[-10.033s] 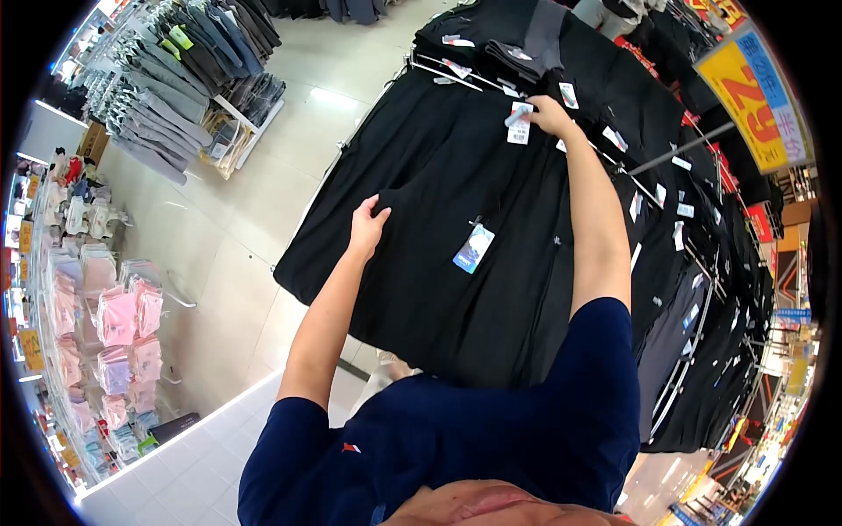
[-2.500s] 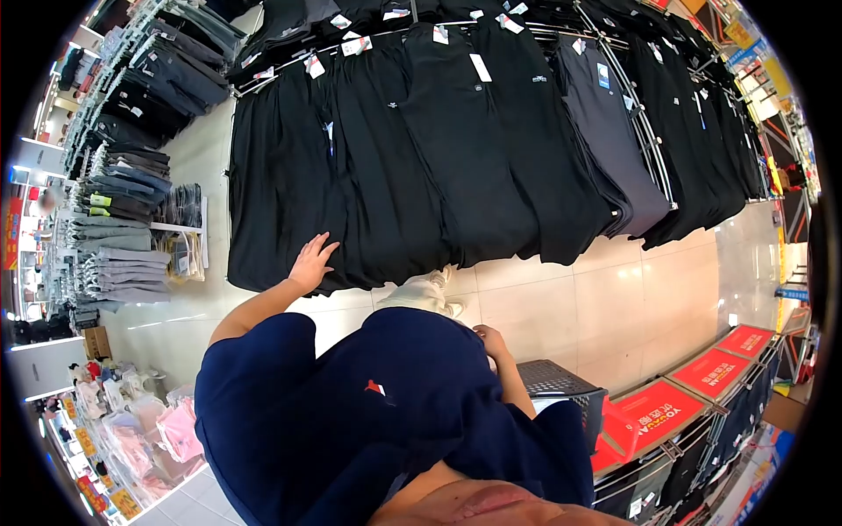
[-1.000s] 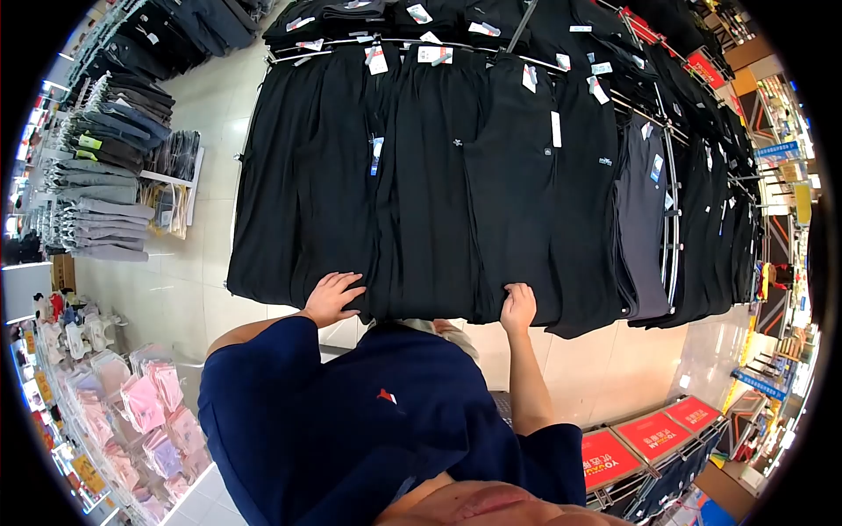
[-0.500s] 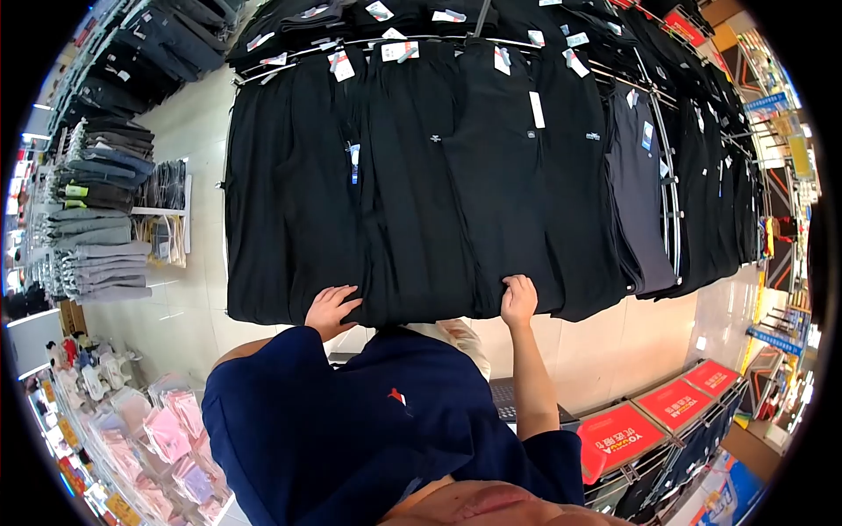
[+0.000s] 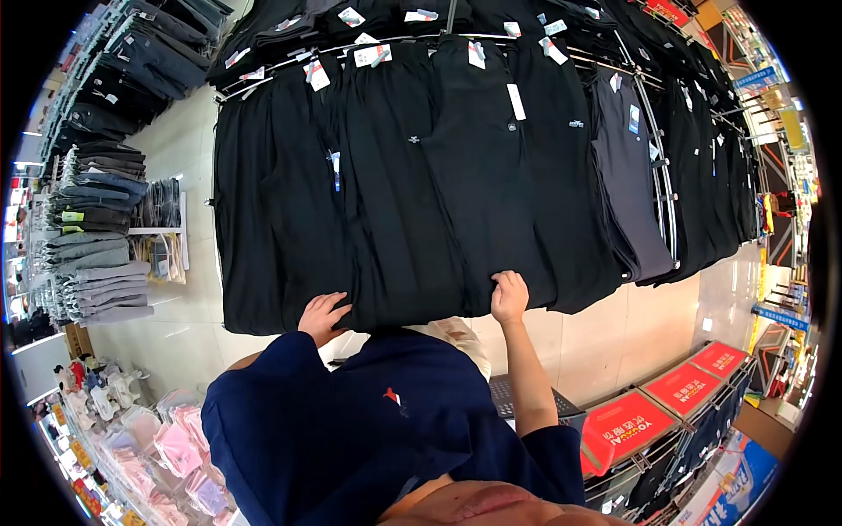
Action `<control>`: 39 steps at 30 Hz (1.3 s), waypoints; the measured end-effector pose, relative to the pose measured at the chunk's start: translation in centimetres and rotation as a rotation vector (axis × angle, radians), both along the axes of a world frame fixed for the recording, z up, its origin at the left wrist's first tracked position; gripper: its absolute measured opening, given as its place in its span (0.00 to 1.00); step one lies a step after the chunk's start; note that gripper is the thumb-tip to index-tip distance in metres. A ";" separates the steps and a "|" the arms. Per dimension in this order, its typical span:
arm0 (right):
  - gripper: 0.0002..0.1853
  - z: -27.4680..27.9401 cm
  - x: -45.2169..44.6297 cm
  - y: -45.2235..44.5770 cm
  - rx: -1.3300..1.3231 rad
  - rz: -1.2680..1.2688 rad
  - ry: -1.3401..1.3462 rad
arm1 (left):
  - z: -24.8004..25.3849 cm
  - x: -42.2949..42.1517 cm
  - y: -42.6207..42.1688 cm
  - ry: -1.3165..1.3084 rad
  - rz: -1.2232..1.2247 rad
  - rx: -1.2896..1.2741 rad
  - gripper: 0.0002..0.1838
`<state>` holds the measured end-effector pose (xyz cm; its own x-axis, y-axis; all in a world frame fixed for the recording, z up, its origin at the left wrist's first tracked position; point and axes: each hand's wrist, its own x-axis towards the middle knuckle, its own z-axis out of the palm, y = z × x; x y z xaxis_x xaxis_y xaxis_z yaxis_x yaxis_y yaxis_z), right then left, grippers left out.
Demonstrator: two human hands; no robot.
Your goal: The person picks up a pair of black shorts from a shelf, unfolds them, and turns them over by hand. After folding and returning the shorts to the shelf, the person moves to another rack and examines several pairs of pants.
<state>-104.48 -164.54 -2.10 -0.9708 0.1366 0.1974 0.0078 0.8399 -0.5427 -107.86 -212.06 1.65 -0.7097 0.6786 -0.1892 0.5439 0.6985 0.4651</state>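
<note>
Several pairs of black trousers (image 5: pixel 386 202) hang side by side from a metal rack, with white tags (image 5: pixel 373 55) at their waistbands. My left hand (image 5: pixel 324 316) rests on the lower folded edge of the trousers at the left, its fingers slightly spread. Further right, my right hand (image 5: pixel 509 296) touches the lower part of another black pair, with its fingers bent together on the cloth; whether they pinch it is hard to see. A blue tag (image 5: pixel 336 171) hangs among the trousers above my left hand.
Dark grey trousers (image 5: pixel 624 175) hang to the right. Behind my right forearm is a dark basket (image 5: pixel 561 405), near red signs (image 5: pixel 630 425) on a low rack. Grey and blue clothes (image 5: pixel 101 254) hang at the left, above pink packaged items (image 5: pixel 178 449).
My right hand has come up from beside my body onto the trousers. My left hand has stayed at their lower edge. Over the last second the view has shifted slightly.
</note>
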 end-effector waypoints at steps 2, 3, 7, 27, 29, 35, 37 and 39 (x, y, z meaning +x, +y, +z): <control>0.09 -0.1 0.2 -0.1 -0.007 -0.001 0.018 | 0.0 0.2 0.0 0.024 0.001 -0.009 0.32; 0.09 -0.1 0.4 -0.2 -0.007 0.001 0.015 | 0.0 0.4 0.0 0.020 0.003 -0.009 0.32; 0.09 0.3 0.3 -0.1 0.005 0.009 0.030 | -0.1 0.4 0.1 0.034 0.016 -0.023 0.33; 0.09 -0.1 0.5 -0.2 0.034 0.025 0.026 | -0.4 1.0 -0.3 0.087 0.017 0.034 0.31; 0.09 -0.2 0.5 -0.3 0.036 0.023 0.038 | -0.4 1.1 -0.3 0.083 0.020 0.042 0.31; 0.09 -0.4 0.6 -0.5 0.037 -0.010 0.044 | -0.2 0.8 -0.3 0.066 0.015 0.062 0.31; 0.09 -0.4 0.5 -0.4 0.037 -0.012 0.034 | -0.3 0.7 -0.3 0.056 0.014 0.056 0.31; 0.08 -0.5 0.6 -0.5 0.037 -0.012 0.049 | -0.4 0.8 -0.4 0.069 0.014 0.024 0.31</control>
<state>-103.93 -165.02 -2.56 -0.9581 0.1398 0.2501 -0.0080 0.8594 -0.5112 -107.04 -212.44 1.29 -0.7297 0.6725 -0.1235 0.5655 0.6951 0.4439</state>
